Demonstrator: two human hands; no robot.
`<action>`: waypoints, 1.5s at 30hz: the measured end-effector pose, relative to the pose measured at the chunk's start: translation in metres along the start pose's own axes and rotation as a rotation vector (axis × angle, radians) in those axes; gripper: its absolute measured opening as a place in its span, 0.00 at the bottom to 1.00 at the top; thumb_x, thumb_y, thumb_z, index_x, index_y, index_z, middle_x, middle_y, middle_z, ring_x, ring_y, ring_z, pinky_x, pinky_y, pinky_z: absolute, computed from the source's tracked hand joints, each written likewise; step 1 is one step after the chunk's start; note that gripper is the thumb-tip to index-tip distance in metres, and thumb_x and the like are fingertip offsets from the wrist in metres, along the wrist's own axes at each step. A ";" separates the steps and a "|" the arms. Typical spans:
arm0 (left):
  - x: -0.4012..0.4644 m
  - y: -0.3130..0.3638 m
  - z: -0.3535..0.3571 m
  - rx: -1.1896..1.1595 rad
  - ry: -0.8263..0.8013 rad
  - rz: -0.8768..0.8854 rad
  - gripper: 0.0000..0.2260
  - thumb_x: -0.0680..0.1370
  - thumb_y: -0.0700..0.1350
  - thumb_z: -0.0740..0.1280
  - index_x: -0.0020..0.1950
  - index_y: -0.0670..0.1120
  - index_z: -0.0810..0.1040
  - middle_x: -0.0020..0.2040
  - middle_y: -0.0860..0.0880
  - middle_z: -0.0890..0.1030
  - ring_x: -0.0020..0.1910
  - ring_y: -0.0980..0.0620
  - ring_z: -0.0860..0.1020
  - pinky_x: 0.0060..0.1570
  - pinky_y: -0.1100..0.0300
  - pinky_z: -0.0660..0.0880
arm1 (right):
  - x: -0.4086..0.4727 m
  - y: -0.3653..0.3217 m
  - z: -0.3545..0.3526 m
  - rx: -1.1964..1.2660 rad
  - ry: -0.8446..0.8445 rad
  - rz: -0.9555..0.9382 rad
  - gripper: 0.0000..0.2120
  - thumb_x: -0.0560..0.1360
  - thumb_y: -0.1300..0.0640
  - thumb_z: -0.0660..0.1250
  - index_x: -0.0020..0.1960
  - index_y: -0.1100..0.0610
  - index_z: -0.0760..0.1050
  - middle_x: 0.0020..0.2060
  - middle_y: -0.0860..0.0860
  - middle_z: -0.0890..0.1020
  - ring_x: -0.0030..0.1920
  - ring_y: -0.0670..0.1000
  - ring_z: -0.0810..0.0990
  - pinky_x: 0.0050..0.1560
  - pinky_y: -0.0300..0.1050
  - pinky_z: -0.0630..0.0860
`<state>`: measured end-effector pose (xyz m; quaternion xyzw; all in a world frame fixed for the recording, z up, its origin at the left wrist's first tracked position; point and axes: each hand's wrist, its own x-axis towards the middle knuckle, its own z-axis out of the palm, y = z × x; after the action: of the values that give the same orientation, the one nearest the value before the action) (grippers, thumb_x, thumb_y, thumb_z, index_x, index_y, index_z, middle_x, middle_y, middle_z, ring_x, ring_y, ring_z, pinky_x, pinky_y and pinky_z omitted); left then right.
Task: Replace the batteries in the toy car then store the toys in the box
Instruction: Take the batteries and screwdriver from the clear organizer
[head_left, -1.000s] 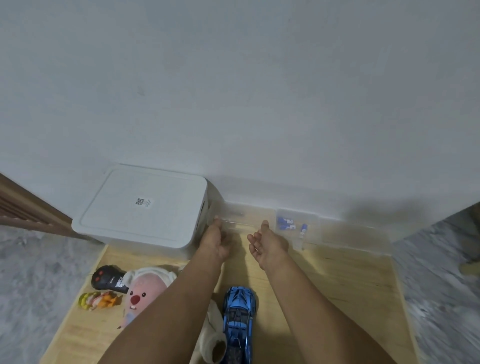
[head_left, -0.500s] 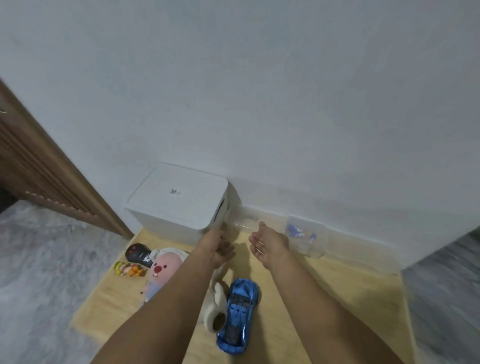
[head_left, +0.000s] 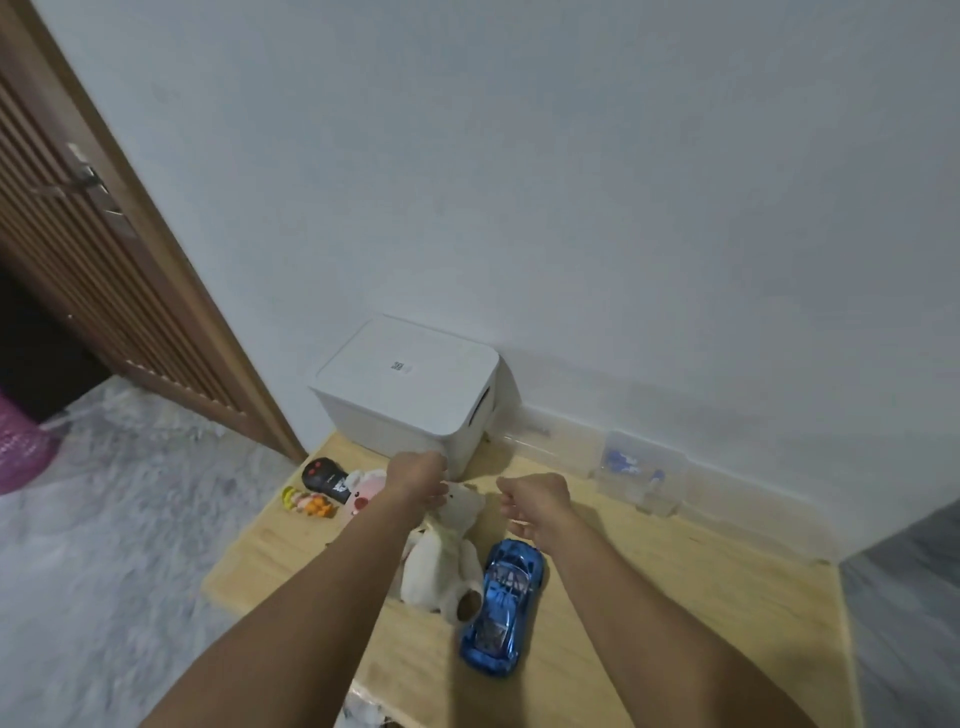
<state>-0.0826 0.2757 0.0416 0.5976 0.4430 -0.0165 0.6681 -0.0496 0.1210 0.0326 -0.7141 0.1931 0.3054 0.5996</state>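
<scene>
A shiny blue toy car (head_left: 503, 607) lies on the wooden board (head_left: 675, 587), below my right hand (head_left: 535, 503), whose fingers are curled with nothing in them. My left hand (head_left: 420, 475) hovers at the near corner of the closed white storage box (head_left: 415, 387), fingers curled down, empty. A white plush (head_left: 441, 558) lies between my forearms. A pink plush (head_left: 363, 492), a black remote (head_left: 324, 478) and a small colourful figure (head_left: 305, 503) lie left of it. A clear case with blue batteries (head_left: 636, 467) stands by the wall.
The white wall runs behind the board. A brown slatted door (head_left: 104, 249) stands to the left. Grey marbled floor (head_left: 104, 545) surrounds the board. Something pink (head_left: 21, 447) sits at the far left edge.
The view swung left and pulled back, showing the door. Both hands drew back from the clear cases by the wall, and the right hand's fingers curled in.
</scene>
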 end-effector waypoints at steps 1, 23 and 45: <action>0.000 -0.005 0.003 0.059 -0.035 0.018 0.02 0.74 0.34 0.65 0.42 0.37 0.74 0.37 0.40 0.73 0.31 0.45 0.75 0.32 0.56 0.74 | 0.001 0.006 -0.003 -0.040 0.023 -0.004 0.06 0.71 0.59 0.72 0.42 0.62 0.79 0.32 0.55 0.81 0.32 0.51 0.78 0.31 0.41 0.74; 0.006 -0.021 0.101 0.169 -0.382 -0.119 0.06 0.77 0.37 0.63 0.53 0.38 0.75 0.53 0.42 0.75 0.47 0.45 0.76 0.41 0.54 0.77 | 0.020 0.012 -0.096 0.326 0.220 0.116 0.13 0.78 0.62 0.63 0.61 0.65 0.74 0.37 0.54 0.77 0.36 0.51 0.77 0.37 0.44 0.72; 0.029 0.056 0.126 0.049 -0.274 -0.044 0.10 0.67 0.44 0.66 0.46 0.45 0.74 0.42 0.43 0.74 0.40 0.45 0.69 0.39 0.53 0.68 | 0.060 -0.002 -0.047 -0.517 0.360 -0.418 0.17 0.77 0.65 0.59 0.62 0.57 0.78 0.57 0.51 0.81 0.59 0.52 0.77 0.58 0.40 0.72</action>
<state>0.0375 0.2039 0.0544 0.5961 0.3600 -0.1234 0.7070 0.0060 0.0816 -0.0017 -0.9080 0.0623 0.0848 0.4056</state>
